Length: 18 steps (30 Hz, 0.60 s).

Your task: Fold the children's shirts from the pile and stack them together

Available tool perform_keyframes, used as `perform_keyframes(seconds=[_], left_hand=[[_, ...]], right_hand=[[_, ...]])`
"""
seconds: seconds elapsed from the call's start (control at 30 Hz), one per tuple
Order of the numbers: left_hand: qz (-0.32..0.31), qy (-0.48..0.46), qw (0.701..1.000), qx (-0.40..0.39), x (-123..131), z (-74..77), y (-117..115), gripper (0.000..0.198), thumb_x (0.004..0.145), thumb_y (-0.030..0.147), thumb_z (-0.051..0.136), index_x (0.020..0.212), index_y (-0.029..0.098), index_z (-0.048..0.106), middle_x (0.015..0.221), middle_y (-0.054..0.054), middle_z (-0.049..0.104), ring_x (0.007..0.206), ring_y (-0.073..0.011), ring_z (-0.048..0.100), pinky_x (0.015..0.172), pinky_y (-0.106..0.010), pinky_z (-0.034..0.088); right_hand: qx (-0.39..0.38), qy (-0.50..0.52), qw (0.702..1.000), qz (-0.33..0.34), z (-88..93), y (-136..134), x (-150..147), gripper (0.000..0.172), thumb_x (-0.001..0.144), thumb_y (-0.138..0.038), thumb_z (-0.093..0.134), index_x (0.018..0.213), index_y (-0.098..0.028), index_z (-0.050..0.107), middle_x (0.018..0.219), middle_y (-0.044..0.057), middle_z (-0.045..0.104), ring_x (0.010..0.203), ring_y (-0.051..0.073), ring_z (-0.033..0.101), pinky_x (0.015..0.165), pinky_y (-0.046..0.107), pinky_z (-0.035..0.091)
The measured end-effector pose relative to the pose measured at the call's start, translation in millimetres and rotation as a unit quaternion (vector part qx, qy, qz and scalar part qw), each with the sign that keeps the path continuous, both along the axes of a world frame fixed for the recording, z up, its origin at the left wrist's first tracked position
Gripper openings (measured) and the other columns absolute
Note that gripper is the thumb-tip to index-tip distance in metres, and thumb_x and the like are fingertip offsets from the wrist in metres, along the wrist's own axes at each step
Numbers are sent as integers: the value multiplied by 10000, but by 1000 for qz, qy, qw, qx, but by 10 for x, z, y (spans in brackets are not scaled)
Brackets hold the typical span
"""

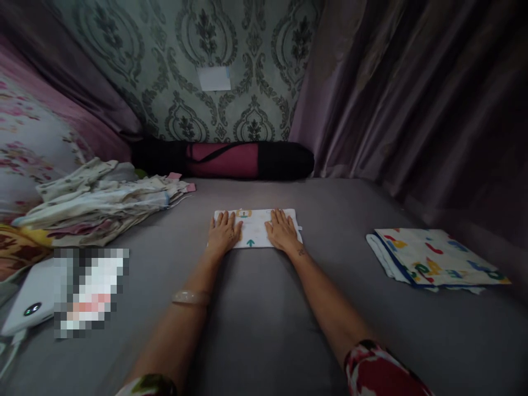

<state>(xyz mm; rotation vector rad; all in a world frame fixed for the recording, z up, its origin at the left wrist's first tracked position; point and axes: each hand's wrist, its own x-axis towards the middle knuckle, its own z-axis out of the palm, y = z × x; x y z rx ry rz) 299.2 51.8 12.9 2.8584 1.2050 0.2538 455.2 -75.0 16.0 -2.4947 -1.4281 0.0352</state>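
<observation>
A white folded cloth (256, 225) with small coloured prints, among them a green arrow, lies flat on the grey sheet in front of me. My left hand (224, 234) presses on its left end, fingers stretched out, palm down. On the right end rests my right hand (282, 228), also flat with the fingers extended. A small white tag sticks out at the cloth's right edge. Neither hand grips anything. Parts of the cloth under both palms are hidden.
To the right lies a folded stack of cloths (443, 258) with colourful prints. A loose heap of cloths (107, 198) is at the left, with a white power bank (39, 297) and cable nearer me. A black and maroon roll bag (225, 160) lies along the wall.
</observation>
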Motion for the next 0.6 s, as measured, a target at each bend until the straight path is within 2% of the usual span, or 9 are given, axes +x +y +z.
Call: perform_keyframes(seconds=[0.13, 0.3, 0.43, 0.5, 0.6], left_hand=[[6, 7, 1000, -25, -1, -57, 62, 620, 989, 458, 230, 1494, 115, 338, 1560, -162, 313, 1450, -319, 259, 1157, -544, 208], [4, -14, 1000, 6, 17, -22, 6, 591, 989, 435, 261, 1457, 102, 401, 1527, -184, 368, 1434, -320, 299, 1152, -547, 216], [-57, -45, 995, 66, 102, -4, -115, 561, 998, 400, 248, 1453, 117, 413, 1519, -158, 393, 1429, -282, 319, 1179, -528, 161], [-77, -30, 995, 54, 144, -26, -150, 556, 999, 401, 254, 1462, 133, 404, 1528, -148, 380, 1429, -286, 318, 1172, -532, 183], [-76, -5, 997, 27, 171, -74, -152, 553, 998, 407, 267, 1476, 155, 383, 1548, -141, 342, 1431, -299, 312, 1148, -543, 237]], right_hand=[[-10, 7, 1000, -1, -73, 9, 31, 621, 1005, -395, 251, 1518, -45, 265, 1600, 135, 203, 1478, 262, 156, 1190, 450, 101], [-4, 11, 1000, -2, 2, -2, -10, 611, 1005, -380, 260, 1511, -38, 280, 1595, 153, 212, 1476, 271, 166, 1187, 455, 104], [37, -6, 999, 25, 83, 27, -125, 594, 1006, -367, 259, 1506, -50, 301, 1587, 148, 243, 1477, 251, 167, 1191, 447, 88], [30, 0, 999, 35, 82, 46, -168, 592, 1004, -361, 259, 1503, -46, 304, 1582, 143, 257, 1473, 249, 183, 1190, 449, 100], [9, 9, 999, 35, 42, 57, -188, 591, 1001, -362, 265, 1494, -42, 323, 1580, 138, 262, 1470, 250, 191, 1189, 454, 109]])
